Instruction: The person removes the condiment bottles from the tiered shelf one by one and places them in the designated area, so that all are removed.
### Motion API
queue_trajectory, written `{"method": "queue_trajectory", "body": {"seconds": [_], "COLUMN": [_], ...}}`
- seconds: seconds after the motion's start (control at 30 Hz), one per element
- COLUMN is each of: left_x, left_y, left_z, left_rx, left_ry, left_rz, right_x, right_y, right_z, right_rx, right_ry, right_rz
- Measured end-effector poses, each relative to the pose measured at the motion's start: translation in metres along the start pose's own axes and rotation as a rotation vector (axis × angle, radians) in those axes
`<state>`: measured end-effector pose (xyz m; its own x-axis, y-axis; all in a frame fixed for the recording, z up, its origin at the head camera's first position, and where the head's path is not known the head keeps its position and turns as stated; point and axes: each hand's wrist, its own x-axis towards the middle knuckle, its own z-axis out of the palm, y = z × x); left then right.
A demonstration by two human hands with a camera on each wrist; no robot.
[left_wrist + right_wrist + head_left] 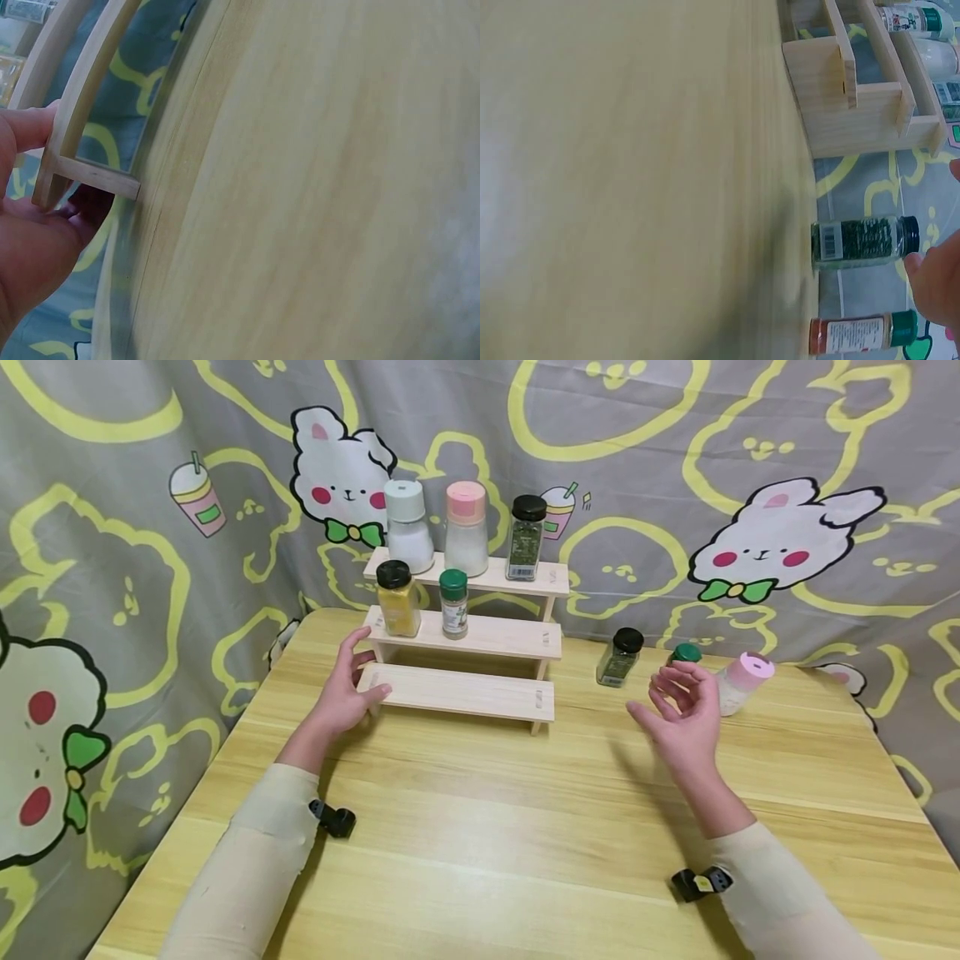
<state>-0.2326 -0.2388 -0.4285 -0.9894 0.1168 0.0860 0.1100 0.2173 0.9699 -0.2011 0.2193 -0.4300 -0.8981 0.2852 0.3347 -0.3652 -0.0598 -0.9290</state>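
A three-tier wooden rack [457, 692] stands on the table. My left hand [343, 697] grips the left end of its lowest step, thumb on top and fingers below, as the left wrist view shows. My right hand [686, 718] is raised over the table with fingers loosely bent and nothing in it. Behind it stand a green-capped spice jar [686, 652], partly hidden by the fingers, and a pink-capped shaker [742, 683]. Left of that hand is a black-capped jar of green herbs [619, 658], its label facing the right wrist camera [862, 240].
The top tier carries a white-capped shaker [408, 531], a pink-capped shaker [467, 531] and a black-capped herb jar [526, 539]. On the middle tier are a yellow spice jar [400, 602] and a green-capped jar [454, 606]. A patterned curtain [637, 568] hangs behind the table [510, 827].
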Motion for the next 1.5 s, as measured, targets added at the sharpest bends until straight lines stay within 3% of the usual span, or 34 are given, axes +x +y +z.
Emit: {"method": "queue_trajectory", "body": {"seconds": [0.63, 1.5], "left_x": [0.000, 0.000], "left_y": [0.002, 0.001], "left_z": [0.001, 0.001], "left_rx": [0.009, 0.004], "left_ry": [0.001, 0.003], "left_rz": [-0.001, -0.004], "right_x": [0.009, 0.021], "right_y": [-0.004, -0.008], "right_z": [0.038, 0.097], "right_rx": [-0.005, 0.023], "right_ry": [-0.101, -0.161], "right_rz": [-0.033, -0.059]}}
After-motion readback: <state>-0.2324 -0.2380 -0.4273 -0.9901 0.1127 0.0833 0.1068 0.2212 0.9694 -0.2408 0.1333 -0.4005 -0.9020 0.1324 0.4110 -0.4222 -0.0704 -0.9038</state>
